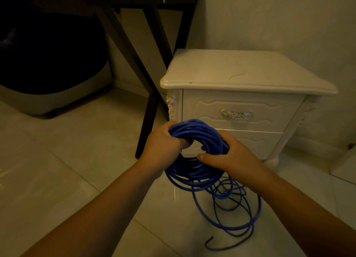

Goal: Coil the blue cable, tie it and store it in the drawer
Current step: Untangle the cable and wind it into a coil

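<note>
A thick coil of blue cable (194,172) hangs between my hands, low in front of a white nightstand. My left hand (163,143) is shut around the coil's upper left side. My right hand (229,156) grips its right side, thumb pointing left across the ring's opening. Several loose loops of the same cable trail down to the tiled floor (77,160) at the lower right, with a free end lying near the bottom. The top drawer (204,110) of the nightstand is closed and carries a silver handle (237,114).
The nightstand (240,71) stands against the wall. A black folding table's crossed legs (148,95) stand just left of it. A dark and grey rounded object (48,68) sits on the floor at the far left.
</note>
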`<state>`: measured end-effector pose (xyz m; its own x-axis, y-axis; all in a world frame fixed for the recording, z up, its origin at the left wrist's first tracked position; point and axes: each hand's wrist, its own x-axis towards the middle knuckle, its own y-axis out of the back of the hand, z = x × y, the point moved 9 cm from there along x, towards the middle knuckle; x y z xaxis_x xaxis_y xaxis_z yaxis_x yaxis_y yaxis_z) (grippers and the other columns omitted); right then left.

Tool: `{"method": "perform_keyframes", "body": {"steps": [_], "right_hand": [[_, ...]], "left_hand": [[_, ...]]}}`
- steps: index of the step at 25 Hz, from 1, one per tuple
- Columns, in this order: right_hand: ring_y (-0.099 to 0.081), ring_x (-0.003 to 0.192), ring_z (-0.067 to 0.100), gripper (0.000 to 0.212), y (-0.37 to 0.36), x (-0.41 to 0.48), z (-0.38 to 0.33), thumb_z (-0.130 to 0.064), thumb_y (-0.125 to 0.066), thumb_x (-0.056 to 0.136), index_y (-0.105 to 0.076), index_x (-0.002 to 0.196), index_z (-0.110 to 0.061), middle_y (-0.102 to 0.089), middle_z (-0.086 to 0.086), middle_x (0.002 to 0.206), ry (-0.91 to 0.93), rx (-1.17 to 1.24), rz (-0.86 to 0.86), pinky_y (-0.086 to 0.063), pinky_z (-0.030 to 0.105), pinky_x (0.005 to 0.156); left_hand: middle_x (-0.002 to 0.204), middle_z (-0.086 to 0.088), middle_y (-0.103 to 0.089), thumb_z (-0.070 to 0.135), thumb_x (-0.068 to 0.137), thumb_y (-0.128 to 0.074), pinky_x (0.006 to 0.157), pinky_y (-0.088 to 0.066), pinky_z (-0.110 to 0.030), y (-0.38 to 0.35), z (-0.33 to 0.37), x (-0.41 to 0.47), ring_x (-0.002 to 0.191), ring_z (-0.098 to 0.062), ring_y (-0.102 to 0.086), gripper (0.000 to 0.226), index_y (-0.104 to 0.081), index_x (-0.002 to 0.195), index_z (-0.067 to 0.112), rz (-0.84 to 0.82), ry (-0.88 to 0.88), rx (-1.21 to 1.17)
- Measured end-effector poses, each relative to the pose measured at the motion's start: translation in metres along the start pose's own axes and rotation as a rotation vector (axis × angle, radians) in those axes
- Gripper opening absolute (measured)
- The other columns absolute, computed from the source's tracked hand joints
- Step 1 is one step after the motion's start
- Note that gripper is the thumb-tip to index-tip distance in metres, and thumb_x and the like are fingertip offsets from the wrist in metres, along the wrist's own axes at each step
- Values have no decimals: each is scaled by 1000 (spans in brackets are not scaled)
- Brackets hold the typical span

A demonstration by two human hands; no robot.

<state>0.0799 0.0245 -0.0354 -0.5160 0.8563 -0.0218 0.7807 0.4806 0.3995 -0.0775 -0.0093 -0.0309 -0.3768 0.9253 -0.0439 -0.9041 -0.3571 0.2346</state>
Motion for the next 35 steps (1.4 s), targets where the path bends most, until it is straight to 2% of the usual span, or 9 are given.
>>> {"method": "perform_keyframes", "body": {"steps": [4, 8, 13, 15, 21, 25, 29, 32, 35], "right_hand": [[-69, 81, 4, 44, -5, 2, 9, -21, -78, 74, -54, 108, -35, -70, -4, 98, -43, 245, 104, -54, 17, 67], [-71, 78, 23, 33, -3, 4, 22, -4, -71, 79, -60, 108, -14, -71, 15, 91, -118, 373, 165, -58, 27, 67], [-64, 60, 25, 13, 21, 11, 33, 4, -52, 83, -58, 76, -5, -63, 10, 59, -218, 898, 318, -58, 37, 58], [-62, 59, 23, 22, 27, 13, 29, 0, -48, 87, -55, 67, -8, -61, 8, 58, -207, 1071, 321, -57, 44, 71], [-63, 62, 20, 19, 25, 12, 18, -5, -49, 89, -55, 71, -11, -57, 3, 63, -194, 1351, 261, -60, 38, 64], [-64, 74, 24, 9, 37, 13, 21, -5, -50, 86, -55, 80, -9, -57, 5, 71, -158, 1381, 258, -59, 38, 63], [-63, 58, 17, 19, 46, 9, 25, -3, -48, 87, -53, 71, -11, -57, 3, 61, -174, 1300, 301, -60, 36, 61], [-62, 61, 16, 13, 64, 8, 29, -2, -53, 78, -53, 71, -12, -56, 1, 64, -155, 1294, 346, -61, 38, 70], [-67, 88, 23, 30, 86, 10, 35, -2, -66, 54, -57, 81, -11, -61, 4, 84, -95, 1387, 374, -59, 42, 73]], "left_hand": [[95, -6, -72, 7, 78, -74, 85, -52, -48, 4, -9, 0, 91, -25, -68, 26, -69, 98, 23, 29, 118, -242], [98, 0, -69, 18, 81, -75, 74, -49, -35, -12, -6, -7, 95, -19, -65, 30, -66, 109, 23, -117, 137, -222], [124, 5, -60, 39, 59, -89, 89, -49, -31, -43, -15, -20, 114, -13, -59, 92, -42, 139, 33, -384, 153, -305], [133, 6, -53, 47, 51, -89, 97, -49, -37, -68, -31, -32, 119, -13, -56, 108, -34, 143, 38, -457, 193, -141], [112, 8, -58, 25, 77, -81, 69, -52, -20, -80, -33, -29, 85, -4, -62, 59, -50, 126, 30, -378, 136, 105], [116, 11, -60, 20, 79, -75, 90, -44, -37, -92, -27, -38, 103, -8, -59, 51, -59, 123, 40, -553, 268, -240], [114, 3, -66, 28, 86, -60, 99, -33, -46, -80, -36, -29, 116, -19, -53, 21, -74, 71, 24, -304, 457, -562], [91, -11, -71, 14, 89, -44, 96, -42, -45, -49, -50, -12, 94, -23, -65, 22, -53, 68, 13, -99, 515, -789], [55, -1, -41, 12, 93, -38, 57, -52, -36, -21, -59, -4, 49, -14, -46, 24, -41, 69, 14, 23, 556, -805]]}}
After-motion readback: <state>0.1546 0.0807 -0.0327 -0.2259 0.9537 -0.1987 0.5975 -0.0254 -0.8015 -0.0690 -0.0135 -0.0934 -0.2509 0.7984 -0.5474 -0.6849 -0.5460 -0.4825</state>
